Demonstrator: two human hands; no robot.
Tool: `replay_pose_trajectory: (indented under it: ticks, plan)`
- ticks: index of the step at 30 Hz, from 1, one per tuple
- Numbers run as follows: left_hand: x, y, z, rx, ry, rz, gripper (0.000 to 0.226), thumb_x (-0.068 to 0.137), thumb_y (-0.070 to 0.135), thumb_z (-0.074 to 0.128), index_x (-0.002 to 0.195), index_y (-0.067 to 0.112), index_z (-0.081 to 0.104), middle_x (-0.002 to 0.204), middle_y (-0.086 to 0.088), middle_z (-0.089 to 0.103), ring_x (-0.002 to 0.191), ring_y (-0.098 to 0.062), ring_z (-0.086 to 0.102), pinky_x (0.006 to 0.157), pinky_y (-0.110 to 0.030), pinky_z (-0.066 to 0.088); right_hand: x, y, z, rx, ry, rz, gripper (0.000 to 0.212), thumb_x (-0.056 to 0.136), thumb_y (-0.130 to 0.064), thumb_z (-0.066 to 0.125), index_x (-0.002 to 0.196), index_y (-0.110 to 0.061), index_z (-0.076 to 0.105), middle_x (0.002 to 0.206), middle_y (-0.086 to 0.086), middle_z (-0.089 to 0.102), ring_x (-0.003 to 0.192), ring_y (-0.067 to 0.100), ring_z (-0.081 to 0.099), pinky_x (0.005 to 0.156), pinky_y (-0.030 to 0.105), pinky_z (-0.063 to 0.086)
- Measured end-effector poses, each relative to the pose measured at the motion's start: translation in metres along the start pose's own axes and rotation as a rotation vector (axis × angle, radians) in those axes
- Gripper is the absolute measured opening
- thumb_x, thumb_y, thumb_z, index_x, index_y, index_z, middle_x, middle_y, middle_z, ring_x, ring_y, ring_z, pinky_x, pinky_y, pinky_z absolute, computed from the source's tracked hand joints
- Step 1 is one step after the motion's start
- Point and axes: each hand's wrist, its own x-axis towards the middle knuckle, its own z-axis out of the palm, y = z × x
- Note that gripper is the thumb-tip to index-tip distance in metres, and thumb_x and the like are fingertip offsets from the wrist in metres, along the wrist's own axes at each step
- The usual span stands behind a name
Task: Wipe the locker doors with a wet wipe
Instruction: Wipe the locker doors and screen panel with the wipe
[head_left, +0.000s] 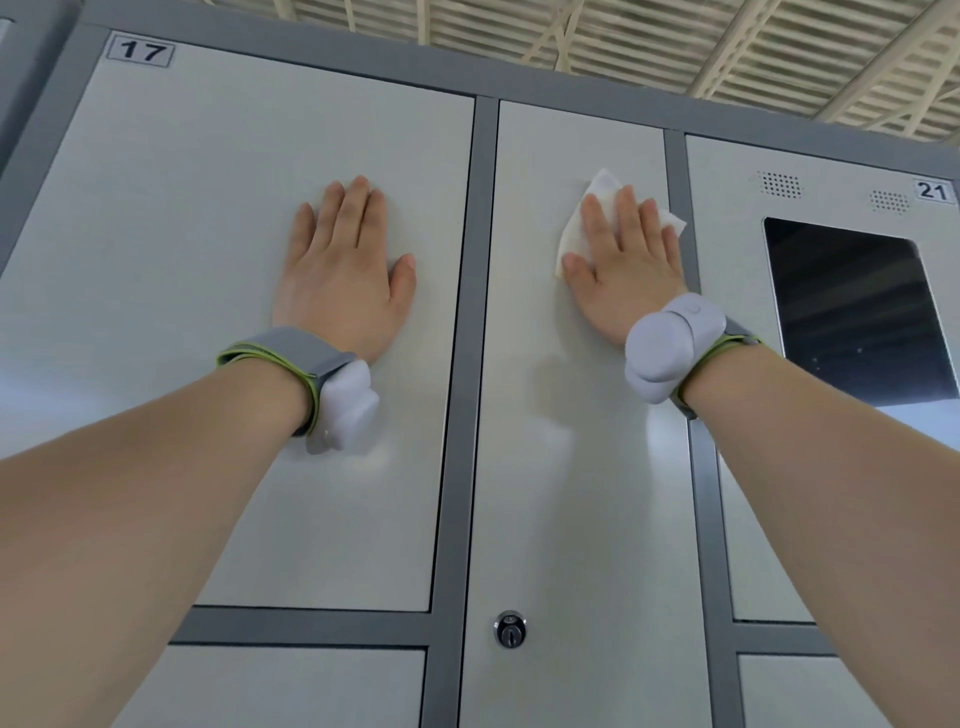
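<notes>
My right hand (623, 270) lies flat on the upper part of the tall middle locker door (571, 467), pressing a crumpled white wet wipe (571, 234) against it. The wipe sticks out above and to both sides of the fingers. My left hand (343, 270) rests flat and empty on locker door 17 (182, 260), fingers pointing up. Both wrists carry grey bands with white sensor pods.
Grey frame strips (467, 364) separate the pale doors. A keyhole lock (510, 629) sits low on the middle door. To the right, door 21 (737, 218) has a dark screen (857, 306) and speaker holes. More doors lie below; a slatted ceiling is above.
</notes>
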Motion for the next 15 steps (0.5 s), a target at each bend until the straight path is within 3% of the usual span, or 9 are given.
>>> replay_pose_trajectory:
  ticks: [8,13,15]
  plan:
    - [0.000,0.001,-0.001,-0.006,0.000,-0.009,0.060,0.099,0.030,0.033,0.149,0.002,0.016,0.158,-0.012,0.011,0.146,-0.026,0.006,0.117,-0.038,-0.002,-0.027,-0.008,0.004,-0.069,-0.014,-0.255,0.060,0.100,-0.043,0.026,0.151,-0.031,-0.004,0.158,-0.001,-0.016,0.145,0.020,-0.015,0.115,0.032,-0.012]
    - [-0.001,0.001,-0.001,-0.011,-0.006,0.002,0.060,0.100,0.030,0.033,0.149,0.001,0.015,0.158,-0.012,0.011,0.146,-0.027,0.006,0.117,-0.038,-0.003,0.002,-0.001,-0.006,-0.024,-0.027,-0.017,0.060,0.100,-0.044,0.025,0.151,-0.028,-0.002,0.159,0.002,-0.013,0.146,0.025,-0.012,0.116,0.037,-0.007]
    - [-0.001,0.000,-0.001,-0.017,-0.008,0.005,0.060,0.099,0.032,0.030,0.148,0.001,0.016,0.158,-0.013,0.011,0.146,-0.027,0.006,0.116,-0.038,-0.003,0.008,-0.011,-0.006,-0.011,-0.038,-0.003,0.060,0.101,-0.042,0.025,0.151,-0.028,-0.002,0.159,0.003,-0.013,0.146,0.026,-0.013,0.117,0.038,-0.007]
